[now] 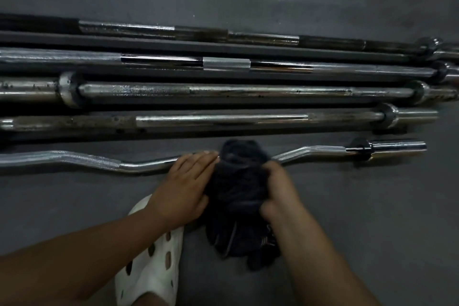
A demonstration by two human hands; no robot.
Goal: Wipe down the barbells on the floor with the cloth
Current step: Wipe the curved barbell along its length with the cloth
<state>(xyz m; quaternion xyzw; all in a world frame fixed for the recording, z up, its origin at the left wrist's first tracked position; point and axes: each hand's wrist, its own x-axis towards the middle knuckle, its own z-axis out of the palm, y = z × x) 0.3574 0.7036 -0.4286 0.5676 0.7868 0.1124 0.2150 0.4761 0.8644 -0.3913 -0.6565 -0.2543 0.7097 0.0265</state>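
cloth (238,189) dark, bunched over the middle of the bent bar (87,159) on the floor (360,211) | right grip (279,190) clamped on cloth, fingers curled into it | left grip (183,186) flat, fingers straight and apart, lying on the bar and touching the cloth's left edge | straight barbells (223,117) in a row beyond

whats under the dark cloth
The middle of the bent curl bar runs under the dark cloth, emerging on both sides. That covered stretch is hidden; the right hand grips the cloth there.
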